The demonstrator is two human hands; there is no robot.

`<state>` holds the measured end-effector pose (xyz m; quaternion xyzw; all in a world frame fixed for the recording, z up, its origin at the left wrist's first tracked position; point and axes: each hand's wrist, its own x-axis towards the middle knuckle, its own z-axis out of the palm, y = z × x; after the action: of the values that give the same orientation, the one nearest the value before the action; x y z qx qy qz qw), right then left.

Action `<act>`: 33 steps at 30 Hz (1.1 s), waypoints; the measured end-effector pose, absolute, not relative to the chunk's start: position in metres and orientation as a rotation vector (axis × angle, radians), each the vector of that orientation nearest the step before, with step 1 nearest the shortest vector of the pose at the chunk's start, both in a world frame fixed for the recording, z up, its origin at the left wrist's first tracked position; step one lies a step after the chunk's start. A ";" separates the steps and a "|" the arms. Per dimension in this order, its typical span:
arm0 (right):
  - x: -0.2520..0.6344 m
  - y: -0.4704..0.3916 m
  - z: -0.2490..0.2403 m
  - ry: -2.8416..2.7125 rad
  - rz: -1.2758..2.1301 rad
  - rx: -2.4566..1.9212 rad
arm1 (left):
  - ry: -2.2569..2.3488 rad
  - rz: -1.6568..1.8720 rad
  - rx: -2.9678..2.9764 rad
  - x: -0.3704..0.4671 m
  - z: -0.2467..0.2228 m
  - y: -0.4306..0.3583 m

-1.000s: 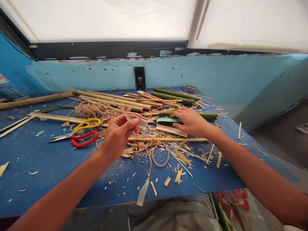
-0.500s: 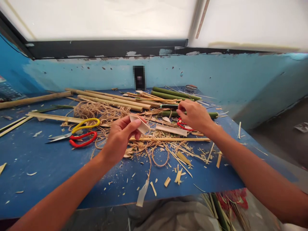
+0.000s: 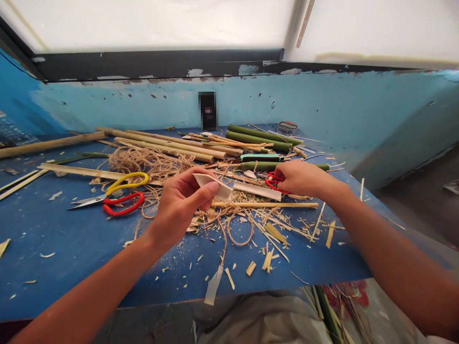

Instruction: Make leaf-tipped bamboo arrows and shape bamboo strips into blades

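Observation:
My left hand (image 3: 184,196) pinches a short, flat, pale bamboo piece (image 3: 218,187) between thumb and fingers, above the shavings. On the right, my right hand (image 3: 301,179) has its fingers curled at the red loops of red-handled scissors (image 3: 273,181); their blades are hidden. Just behind that hand lies a teal and black utility knife (image 3: 263,157), untouched. A longer pale bamboo strip (image 3: 257,191) rests between the two hands. Left of my left hand is a larger pair of scissors (image 3: 124,205) with one yellow and one red loop, lying partly open.
Tangled jute twine (image 3: 143,162) spreads across the middle of the blue table (image 3: 89,258). Bamboo poles (image 3: 168,147) and green bamboo tubes (image 3: 258,138) lie behind. A dark pixelated object (image 3: 208,111) stands against the wall. Thin bamboo splinters (image 3: 267,260) litter the near side.
My right hand has moved down and toward me, off the utility knife and onto the red handles. My left hand keeps the bamboo piece, now turned slightly and a little further right.

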<state>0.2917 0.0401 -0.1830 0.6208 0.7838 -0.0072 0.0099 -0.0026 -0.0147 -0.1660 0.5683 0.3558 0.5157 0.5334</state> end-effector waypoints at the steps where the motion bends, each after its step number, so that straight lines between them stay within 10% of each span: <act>1: 0.292 0.040 -0.182 2.445 -0.023 1.954 | 0.838 1.240 1.343 -0.002 -0.165 -0.015; 7: 0.288 0.040 -0.170 2.594 -0.153 2.076 | 0.805 1.264 1.350 -0.004 -0.164 -0.015; 14: 0.258 0.005 -0.148 2.973 -1.505 1.533 | 0.843 1.314 1.323 -0.005 -0.159 -0.017; 33: 0.224 -0.018 -0.167 3.032 -1.634 1.184 | 0.752 1.085 1.226 -0.002 -0.153 -0.016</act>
<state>0.2242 -0.0176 -0.1668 0.3150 0.8066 -0.4346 -0.2475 -0.0018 -0.0159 -0.1528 0.5336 0.3271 0.4720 0.6209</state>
